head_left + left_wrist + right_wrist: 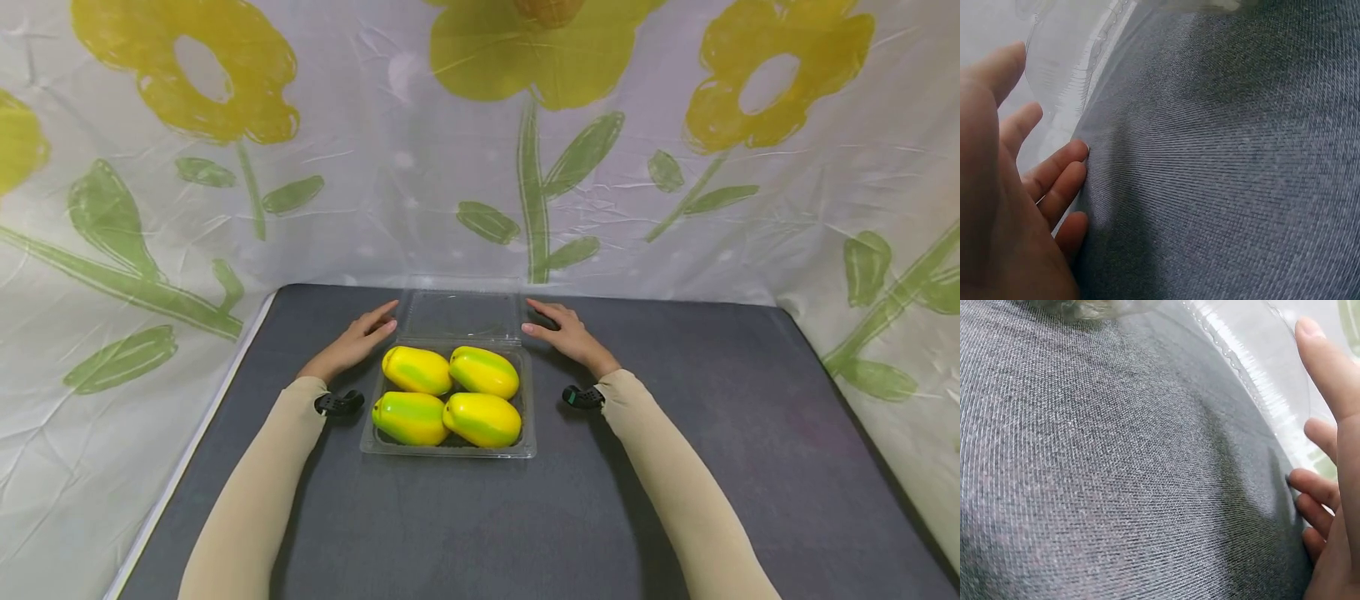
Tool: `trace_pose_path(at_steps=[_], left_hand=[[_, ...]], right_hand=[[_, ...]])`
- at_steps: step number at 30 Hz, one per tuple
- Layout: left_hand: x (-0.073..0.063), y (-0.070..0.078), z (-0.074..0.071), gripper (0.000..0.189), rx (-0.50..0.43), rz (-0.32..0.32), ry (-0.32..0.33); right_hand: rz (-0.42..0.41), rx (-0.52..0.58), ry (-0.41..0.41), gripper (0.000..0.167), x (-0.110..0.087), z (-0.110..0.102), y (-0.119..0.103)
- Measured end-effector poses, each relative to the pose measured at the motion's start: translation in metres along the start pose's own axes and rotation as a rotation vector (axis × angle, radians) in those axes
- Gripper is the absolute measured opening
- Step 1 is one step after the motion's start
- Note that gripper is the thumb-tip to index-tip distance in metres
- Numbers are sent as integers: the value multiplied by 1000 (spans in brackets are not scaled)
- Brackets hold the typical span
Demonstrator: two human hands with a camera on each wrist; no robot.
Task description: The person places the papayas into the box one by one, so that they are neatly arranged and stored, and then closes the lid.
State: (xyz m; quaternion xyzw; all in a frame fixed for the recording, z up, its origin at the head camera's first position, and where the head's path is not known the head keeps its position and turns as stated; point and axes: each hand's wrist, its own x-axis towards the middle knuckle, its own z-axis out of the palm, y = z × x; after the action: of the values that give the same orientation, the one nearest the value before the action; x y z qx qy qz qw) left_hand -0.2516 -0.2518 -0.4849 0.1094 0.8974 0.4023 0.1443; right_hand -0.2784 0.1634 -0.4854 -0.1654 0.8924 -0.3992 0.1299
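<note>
A clear plastic clamshell box lies on the table with its lid swung back, away from the person. Inside its base are several yellow-green papayas in two rows. At the lid's left side is my left hand, fingers extended and thumb apart. My right hand mirrors it at the lid's right side. Both hands have their fingertips close to the lid's edges; whether they touch it I cannot tell. In the wrist views, the left hand and right hand show relaxed, spread fingers, with nothing gripped.
A dark grey cloth covers the table. Behind it hangs a white curtain printed with yellow flowers and green leaves, which also runs along both sides. Black bands sit at the wrists, by the beige sleeves.
</note>
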Motion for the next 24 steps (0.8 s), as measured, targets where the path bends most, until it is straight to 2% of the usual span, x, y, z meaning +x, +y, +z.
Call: trace_pose_path(at_steps=[6,24], left_hand=[[0,2,1,61,19,-5,6],[2,-3,0,61,-15,-10,-17]], right_hand=[[0,2,6,69,-1,1,-1],[-3,19,-2,68,0,1,-1]])
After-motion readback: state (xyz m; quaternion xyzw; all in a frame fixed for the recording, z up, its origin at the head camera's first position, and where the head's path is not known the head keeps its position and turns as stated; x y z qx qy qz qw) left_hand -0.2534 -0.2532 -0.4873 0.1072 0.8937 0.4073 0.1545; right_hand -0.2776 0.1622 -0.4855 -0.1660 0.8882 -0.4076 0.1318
